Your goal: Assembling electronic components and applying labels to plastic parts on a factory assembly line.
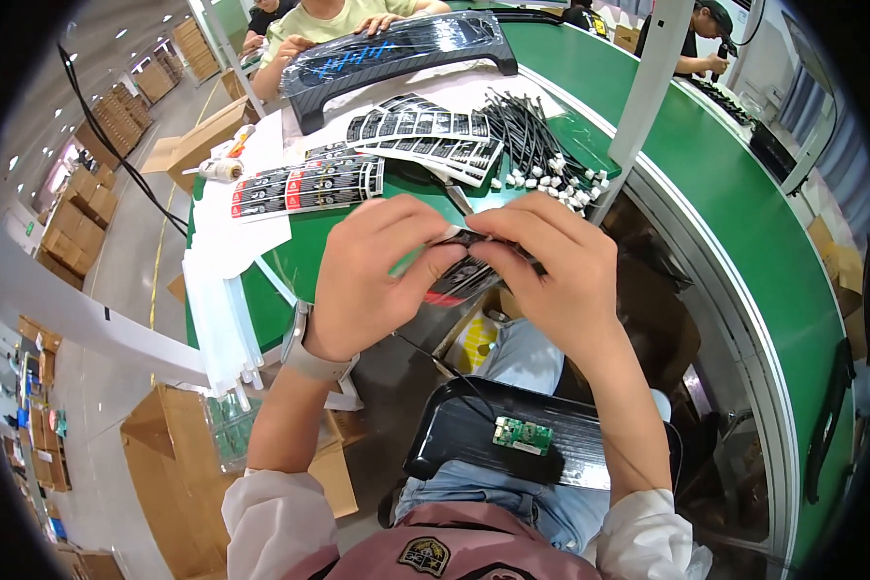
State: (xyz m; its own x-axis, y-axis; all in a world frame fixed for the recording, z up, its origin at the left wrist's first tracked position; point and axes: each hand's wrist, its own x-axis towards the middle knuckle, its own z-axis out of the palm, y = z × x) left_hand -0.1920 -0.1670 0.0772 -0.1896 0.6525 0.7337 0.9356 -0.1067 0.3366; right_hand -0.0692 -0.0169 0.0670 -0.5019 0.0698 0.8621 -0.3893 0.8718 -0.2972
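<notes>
In front of my chest, my left hand (372,275) and my right hand (561,271) pinch a black label sheet (466,278) with red parts between thumbs and fingertips. The fingertips nearly meet at its upper edge, where a small white piece shows by the left ones; they hide part of the sheet. Across my lap lies a ribbed black plastic panel (580,466). On it sits a green circuit board (522,436) with a thin black cable near it. Just beyond my fingers, a pointed metal tool (457,197) lies on the green table, partly hidden.
Black-and-red label sheets (304,186), black-and-white sheets (425,130) and black cables with white connectors (532,145) cover the table. Pale plastic strips (220,324) hang over its left edge. Opposite, a person handles a film-wrapped black panel (406,63). A cardboard box (179,474) stands lower left.
</notes>
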